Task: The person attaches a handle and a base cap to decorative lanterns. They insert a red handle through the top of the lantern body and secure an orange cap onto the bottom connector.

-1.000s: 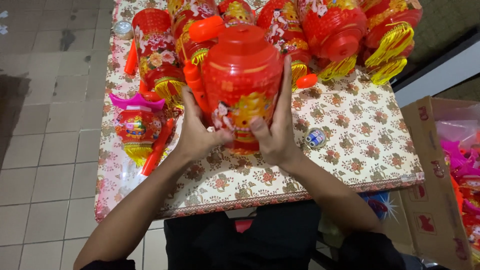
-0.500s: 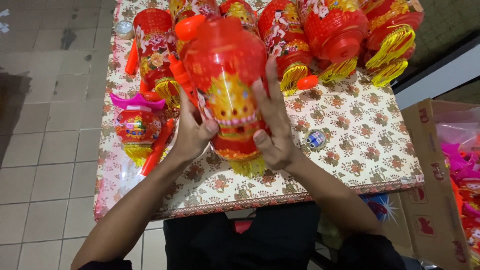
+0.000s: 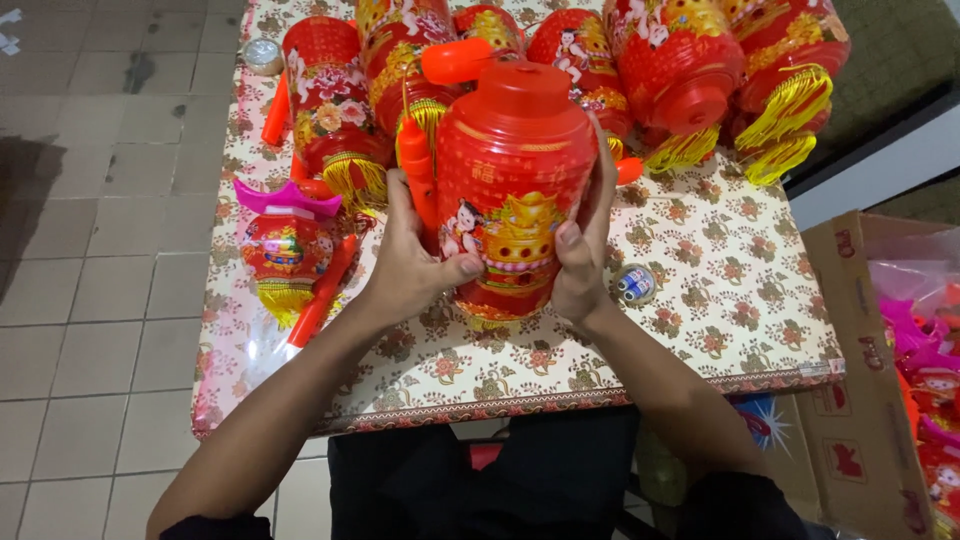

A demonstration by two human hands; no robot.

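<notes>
While both hands grip it, the scene reads as follows.

Held thing: a red plastic lantern [image 3: 515, 190], barrel-shaped with a round red cap on top, printed with a child figure and gold ornament, held upright above the near middle of the table.
Left hand: the left hand [image 3: 412, 262] is wrapped round the lantern's left side, thumb laid across the printed front, fingers curled behind out of sight.
Right hand: the right hand [image 3: 585, 250] clasps the lantern's right side, thumb pressed on the front, fingers reaching up along the far flank.
Handle stick: an orange plastic stick [image 3: 417, 180] stands against the lantern's left side, just above the left hand.
Table: a table with a floral cloth [image 3: 700, 300] under clear plastic.
Back row: more red lanterns with yellow tassels [image 3: 680, 70] crowd the far edge, touching one another.
Left of hands: a small lantern with a pink roof [image 3: 285, 245] lies on the cloth, an orange stick beside it.
Right of hands: a bundle of small batteries [image 3: 635, 283] lies near the right wrist.
Floor, right: an open cardboard box [image 3: 860, 380] holds pink and red packaged items.
</notes>
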